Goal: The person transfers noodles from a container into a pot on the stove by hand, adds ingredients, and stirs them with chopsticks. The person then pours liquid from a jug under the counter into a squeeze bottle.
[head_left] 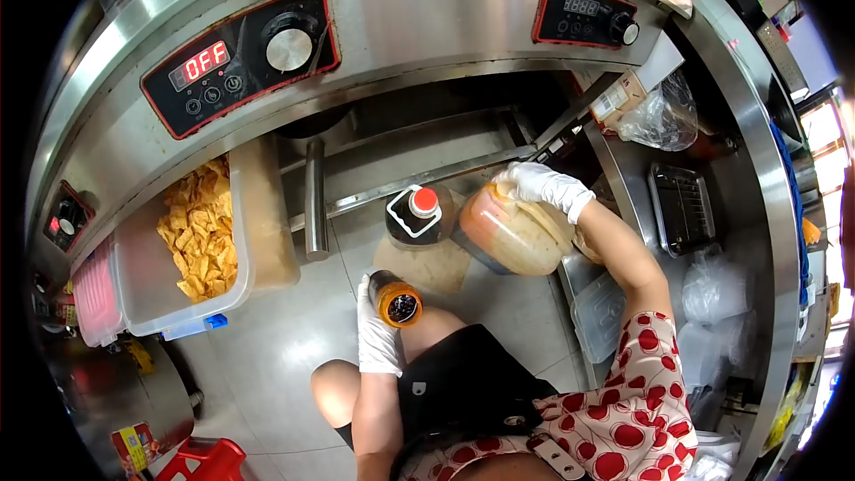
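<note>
My left hand [378,338], in a white glove, is wrapped round a small open jar [386,289] with an orange rim and dark contents. The jar's mouth faces up toward me. My right hand [539,187], gloved too, grips the upper part of a large translucent plastic jug [512,236], which is tilted and has an orange-tinged side. Its handle and opening are partly hidden under my fingers. Between the hands stands a jug of dark liquid [411,224] with a red cap [424,200] and a white handle, on a sheet of cardboard [436,272].
At the left, a clear plastic bin [245,276] holds yellow-brown fried pieces [200,227]. Above is a steel counter front with a control panel [240,61] reading OFF. A metal shelf with a black tray [681,207] and plastic bags [717,289] lies right. A red stool [203,460] is lower left.
</note>
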`<state>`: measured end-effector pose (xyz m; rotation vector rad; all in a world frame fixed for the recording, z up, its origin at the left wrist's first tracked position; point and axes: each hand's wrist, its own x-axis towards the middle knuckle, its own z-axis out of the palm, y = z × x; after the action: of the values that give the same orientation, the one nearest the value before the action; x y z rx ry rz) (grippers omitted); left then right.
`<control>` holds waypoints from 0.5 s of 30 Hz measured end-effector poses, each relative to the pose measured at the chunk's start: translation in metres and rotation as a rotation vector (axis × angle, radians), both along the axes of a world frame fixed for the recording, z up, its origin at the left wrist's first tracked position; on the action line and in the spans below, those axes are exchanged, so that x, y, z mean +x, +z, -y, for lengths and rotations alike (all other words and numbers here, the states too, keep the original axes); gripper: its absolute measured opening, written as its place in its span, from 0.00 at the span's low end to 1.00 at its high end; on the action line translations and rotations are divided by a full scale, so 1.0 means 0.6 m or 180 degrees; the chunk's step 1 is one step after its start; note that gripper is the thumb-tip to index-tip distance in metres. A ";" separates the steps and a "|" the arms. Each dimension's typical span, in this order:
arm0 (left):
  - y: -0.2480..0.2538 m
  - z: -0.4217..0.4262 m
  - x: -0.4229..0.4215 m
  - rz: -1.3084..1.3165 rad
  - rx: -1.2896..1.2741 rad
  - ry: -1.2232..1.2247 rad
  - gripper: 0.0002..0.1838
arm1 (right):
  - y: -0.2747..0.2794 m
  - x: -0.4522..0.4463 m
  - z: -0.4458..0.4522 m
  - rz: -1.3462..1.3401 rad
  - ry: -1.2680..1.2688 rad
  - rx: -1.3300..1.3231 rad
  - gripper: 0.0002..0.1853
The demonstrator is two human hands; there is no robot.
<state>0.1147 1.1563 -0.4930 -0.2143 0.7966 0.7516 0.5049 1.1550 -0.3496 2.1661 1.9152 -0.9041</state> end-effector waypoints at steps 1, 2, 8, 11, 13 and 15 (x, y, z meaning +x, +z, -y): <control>-0.001 0.000 0.000 -0.0021 -0.0056 0.0008 0.25 | 0.017 -0.015 -0.015 0.0511 -0.0559 -0.0395 0.27; -0.002 -0.003 0.001 -0.0038 -0.0104 0.0013 0.24 | 0.034 -0.027 -0.030 0.1024 -0.1121 -0.0782 0.28; 0.011 -0.003 0.007 0.0091 -0.0041 -0.0071 0.23 | -0.010 -0.003 0.005 0.0014 0.0336 0.0515 0.20; 0.023 -0.003 0.013 0.0022 -0.0104 -0.0080 0.22 | -0.015 -0.020 0.001 0.0577 0.0223 0.0378 0.19; 0.030 -0.003 0.019 -0.0003 -0.0098 -0.0120 0.22 | -0.018 -0.033 -0.003 0.0738 0.0047 0.0420 0.18; 0.030 -0.002 0.023 0.0066 0.0036 -0.0154 0.22 | -0.051 -0.023 0.007 0.0805 -0.0109 0.0911 0.16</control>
<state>0.1288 1.1577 -0.4749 -0.1918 0.7753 0.7073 0.4913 1.1508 -0.3800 2.3369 1.9846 -0.3516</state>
